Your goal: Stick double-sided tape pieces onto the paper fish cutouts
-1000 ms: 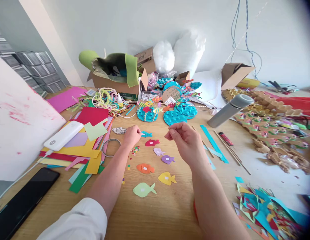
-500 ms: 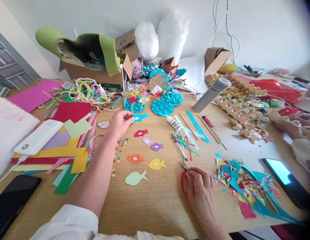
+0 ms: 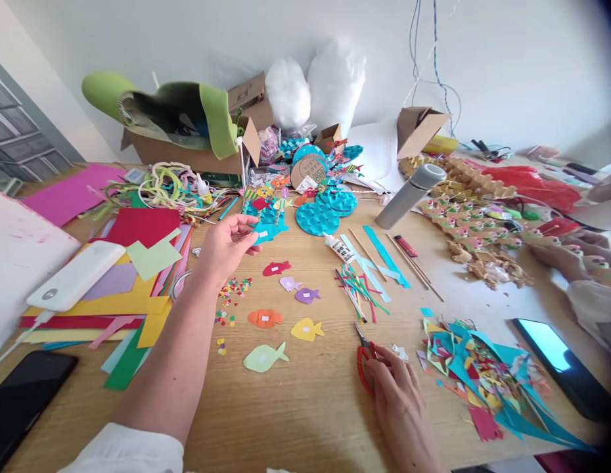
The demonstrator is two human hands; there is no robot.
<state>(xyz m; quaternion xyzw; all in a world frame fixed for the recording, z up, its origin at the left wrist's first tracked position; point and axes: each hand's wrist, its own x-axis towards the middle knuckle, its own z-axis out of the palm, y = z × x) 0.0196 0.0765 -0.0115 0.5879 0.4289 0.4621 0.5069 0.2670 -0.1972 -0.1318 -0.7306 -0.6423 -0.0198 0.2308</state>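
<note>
Blue paper fish (image 3: 272,232) is pinched between thumb and fingers of my left hand (image 3: 227,244); I'd want that grip light, to avoid creasing. Rightward of it, my right hand (image 3: 398,392) touches red-handled scissors (image 3: 366,345); whether gripped, I can't tell.

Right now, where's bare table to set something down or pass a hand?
Best patch: front of the table, between the light green fish and the red-handled scissors. Narrower gap: between the purple fish and the thin paper strips. Crowded: paper stack at left, blue crafts at back, scrap pile at right.
</note>
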